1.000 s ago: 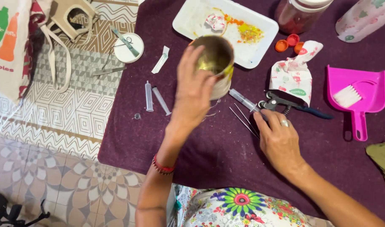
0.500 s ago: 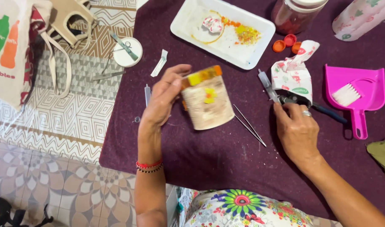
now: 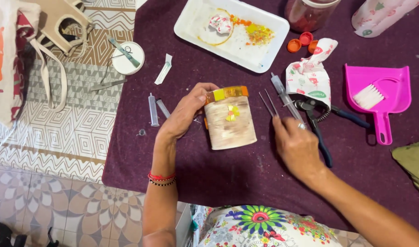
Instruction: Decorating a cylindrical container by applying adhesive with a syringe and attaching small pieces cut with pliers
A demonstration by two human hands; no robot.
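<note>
In the head view, a cream-coloured can [image 3: 231, 122] with a band of orange and yellow tiles at its far rim is seen lying on its side near the middle of the purple table [image 3: 218, 178]. It is steadied by the left hand [image 3: 184, 114], whose grip is closed loosely on its left side and rim. Thin tweezers [image 3: 269, 103] are pinched in the narrow grip of the right hand [image 3: 297, 147], just right of the can. A syringe [image 3: 285, 96] and black pliers [image 3: 317, 126] lie beside that hand, and a white tray [image 3: 232, 27] is set at the far side.
</note>
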